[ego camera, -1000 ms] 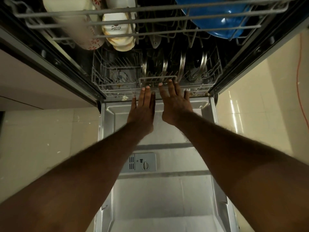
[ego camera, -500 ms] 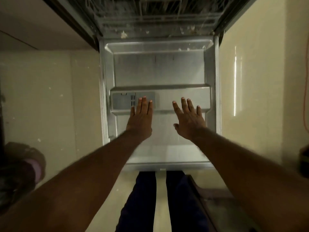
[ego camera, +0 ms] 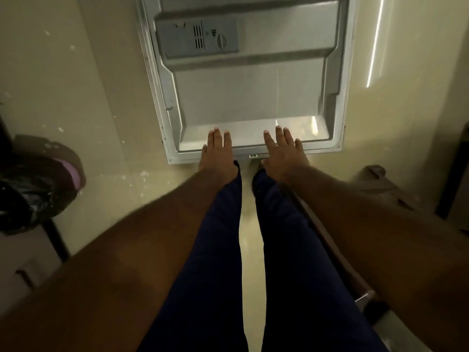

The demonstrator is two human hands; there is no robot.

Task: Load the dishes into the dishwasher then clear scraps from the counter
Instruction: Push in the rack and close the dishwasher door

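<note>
Reaching over the near edge of the lowered dishwasher door (ego camera: 248, 97), the left hand (ego camera: 215, 153) and right hand (ego camera: 284, 153) lie flat, fingers straight, gripping nothing.
Whether the palms press the door's rim or hover just above it cannot be told. Beyond the fingertips sits the detergent compartment (ego camera: 198, 38); below the wrists stand legs in dark blue trousers (ego camera: 215, 250); well off the left hand, a bin (ego camera: 33, 184) lined with a black bag.

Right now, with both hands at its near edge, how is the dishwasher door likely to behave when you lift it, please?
The dishwasher door looks like rigid metal, so it should stay stiff. It is broad, so likely heavy; the left hand and right hand set apart at its edge suit that. Its shiny surface may be slippery.
</note>
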